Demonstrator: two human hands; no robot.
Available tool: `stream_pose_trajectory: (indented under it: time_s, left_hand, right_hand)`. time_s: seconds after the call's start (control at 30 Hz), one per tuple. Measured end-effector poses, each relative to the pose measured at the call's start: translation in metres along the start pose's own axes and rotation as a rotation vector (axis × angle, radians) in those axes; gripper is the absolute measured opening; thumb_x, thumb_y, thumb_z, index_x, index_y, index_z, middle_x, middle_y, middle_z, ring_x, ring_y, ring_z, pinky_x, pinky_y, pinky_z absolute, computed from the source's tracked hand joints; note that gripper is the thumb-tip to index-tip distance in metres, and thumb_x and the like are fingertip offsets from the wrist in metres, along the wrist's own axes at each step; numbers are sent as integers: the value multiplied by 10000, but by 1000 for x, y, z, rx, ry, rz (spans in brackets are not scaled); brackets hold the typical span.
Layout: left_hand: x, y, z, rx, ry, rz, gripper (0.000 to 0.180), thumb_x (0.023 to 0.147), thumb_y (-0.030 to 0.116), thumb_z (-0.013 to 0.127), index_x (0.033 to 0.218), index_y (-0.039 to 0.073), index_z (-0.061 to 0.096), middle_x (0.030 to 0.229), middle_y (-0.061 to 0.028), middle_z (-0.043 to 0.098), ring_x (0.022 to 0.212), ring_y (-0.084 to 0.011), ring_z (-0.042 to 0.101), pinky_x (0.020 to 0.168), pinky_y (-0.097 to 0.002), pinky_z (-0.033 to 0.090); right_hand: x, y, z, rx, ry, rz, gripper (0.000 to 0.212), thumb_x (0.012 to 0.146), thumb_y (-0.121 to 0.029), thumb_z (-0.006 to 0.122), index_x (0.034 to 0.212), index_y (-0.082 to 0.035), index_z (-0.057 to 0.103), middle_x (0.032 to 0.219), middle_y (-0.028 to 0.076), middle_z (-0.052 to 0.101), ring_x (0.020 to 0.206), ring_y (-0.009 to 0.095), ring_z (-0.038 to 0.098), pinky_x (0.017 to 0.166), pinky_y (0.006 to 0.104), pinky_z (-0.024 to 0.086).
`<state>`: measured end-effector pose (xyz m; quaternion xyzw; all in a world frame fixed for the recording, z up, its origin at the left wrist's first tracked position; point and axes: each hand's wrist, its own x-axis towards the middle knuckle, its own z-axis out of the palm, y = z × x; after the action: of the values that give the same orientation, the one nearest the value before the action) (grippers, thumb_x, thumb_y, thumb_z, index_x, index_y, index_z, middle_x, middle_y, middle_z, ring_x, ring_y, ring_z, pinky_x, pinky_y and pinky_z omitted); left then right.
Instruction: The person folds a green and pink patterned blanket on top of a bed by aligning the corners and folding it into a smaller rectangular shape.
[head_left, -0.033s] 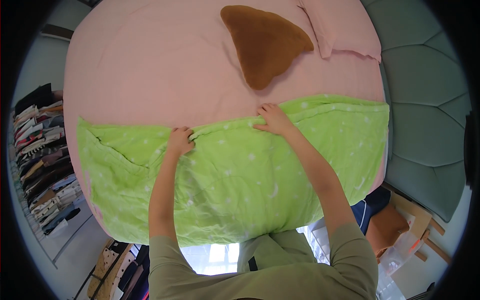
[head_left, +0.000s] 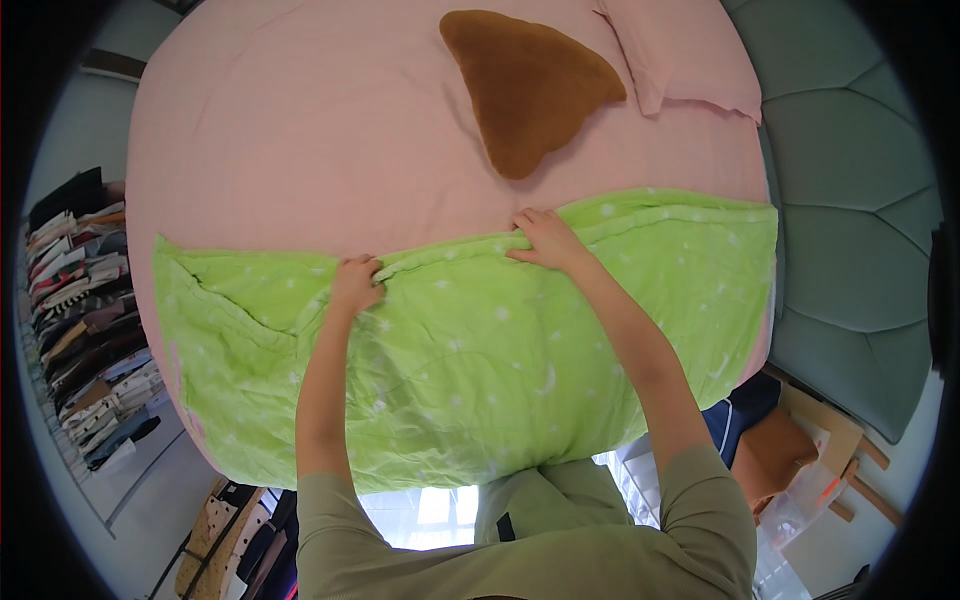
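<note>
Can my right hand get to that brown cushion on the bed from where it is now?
Probably yes: the right hand grips the green quilt edge, and only bare pink sheet lies between it and the brown cushion.

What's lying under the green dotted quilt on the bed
The light green dotted quilt lies on a pink bedsheet, which shows beyond its far edge. Both hands, left hand and right hand, grip that edge. Whatever is beneath the quilt's middle is covered.
</note>
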<state>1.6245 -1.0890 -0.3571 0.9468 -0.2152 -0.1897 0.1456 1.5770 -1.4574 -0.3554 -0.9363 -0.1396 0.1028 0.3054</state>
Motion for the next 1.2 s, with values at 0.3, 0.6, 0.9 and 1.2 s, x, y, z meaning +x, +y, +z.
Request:
stream_pose_trajectory:
  time_s: [0.3,0.6,0.9,1.2]
  left_hand:
    - [-19,-50,-68,120,309,-290,165,617,81,544,778,97,576,793,-85,532,742,-304,540,618,-397,434]
    - [-1,-17,12,477,384,15,367,673,108,553,1035,66,513,1096,-119,470,1045,-307,424,938,-493,294]
    - [18,45,13,120,168,266,332,705,160,557,1018,59,509,1037,-121,497,1015,-277,439,873,-413,346]
    - [22,60,26,486,-217,-253,238,799,224,542,979,71,524,922,-121,584,772,-304,599,580,-398,454]
  right_hand:
    - [10,-11,0,-254,147,-74,243,694,-232,649,910,-146,576,929,74,537,953,222,501,895,371,346]
    - [-39,41,0,-314,410,43,209,706,-123,556,913,-91,566,1109,88,492,1074,263,438,920,421,323]
    - [-133,155,-79,-619,353,444,257,649,-88,539,904,-90,572,959,59,557,1031,239,460,874,397,352]
    - [-137,158,-88,-398,73,819,245,657,-149,595,891,-75,583,909,118,565,749,334,579,629,411,473]
